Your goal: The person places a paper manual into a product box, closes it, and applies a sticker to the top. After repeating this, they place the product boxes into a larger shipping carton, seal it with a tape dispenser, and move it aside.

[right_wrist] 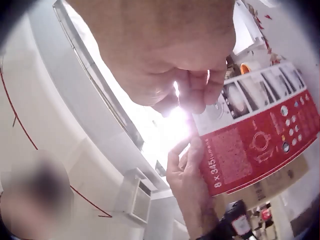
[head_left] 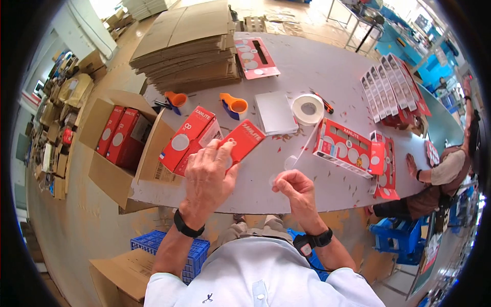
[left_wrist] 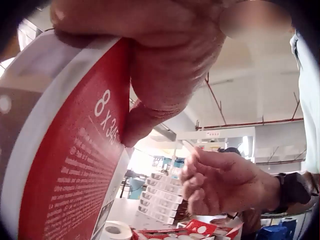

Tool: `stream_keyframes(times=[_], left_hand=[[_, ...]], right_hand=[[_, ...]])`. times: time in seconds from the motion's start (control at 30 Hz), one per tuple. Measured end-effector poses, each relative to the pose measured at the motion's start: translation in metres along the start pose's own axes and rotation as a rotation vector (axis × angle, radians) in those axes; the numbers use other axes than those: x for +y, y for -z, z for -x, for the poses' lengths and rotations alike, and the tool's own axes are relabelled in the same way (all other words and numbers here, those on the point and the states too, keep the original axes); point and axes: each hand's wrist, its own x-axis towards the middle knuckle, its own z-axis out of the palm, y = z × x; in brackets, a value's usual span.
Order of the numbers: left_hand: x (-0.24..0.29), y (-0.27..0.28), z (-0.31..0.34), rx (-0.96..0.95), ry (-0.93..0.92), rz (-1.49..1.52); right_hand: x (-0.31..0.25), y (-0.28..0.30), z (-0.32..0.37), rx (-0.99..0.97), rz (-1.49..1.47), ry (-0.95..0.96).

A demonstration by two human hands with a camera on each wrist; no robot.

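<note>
My left hand [head_left: 209, 171] grips a red XANLITE carton [head_left: 247, 139], fingers over its near end and thumb along its side. In the left wrist view the carton's printed red side [left_wrist: 82, 145] fills the left part. Another red XANLITE carton [head_left: 190, 134] stands just left of it on the table. My right hand [head_left: 297, 190] is to the right of the held carton, thumb and forefinger pinching a clear round sticker [head_left: 272, 179] that shows faintly. A backing strip with another clear round sticker [head_left: 291, 162] runs from a white roll [head_left: 308, 108] behind that hand.
An open cardboard box [head_left: 110, 169] at the left contains red cartons. Flat cardboard [head_left: 184, 46] is stacked behind. Two orange tape dispensers [head_left: 235, 105], a pale stack of sheets [head_left: 276, 113] and red packaging [head_left: 348, 148] lie on the table. Another person's hand [head_left: 411, 166] rests at the right edge.
</note>
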Motion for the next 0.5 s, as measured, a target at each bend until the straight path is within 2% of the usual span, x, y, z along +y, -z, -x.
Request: stream_keyframes(times=[0.07, 0.23, 0.4, 0.5], left_hand=[[0.012, -0.002, -0.005, -0.019, -0.029, 0.077], [0.008, -0.042, -0.008, -0.033, -0.096, 0.235], [0.003, -0.030, -0.010, -0.105, -0.128, 0.327], [-0.005, -0.036, -0.008, -0.091, -0.214, 0.355]], right_hand=[[-0.009, -0.015, -0.006, 0.004, -0.105, 0.060], [0.009, -0.023, -0.012, 0.092, -0.215, 0.003], [0.029, -0.026, -0.013, 0.154, -0.193, -0.025], [0.030, -0.032, -0.016, 0.168, -0.197, -0.036]])
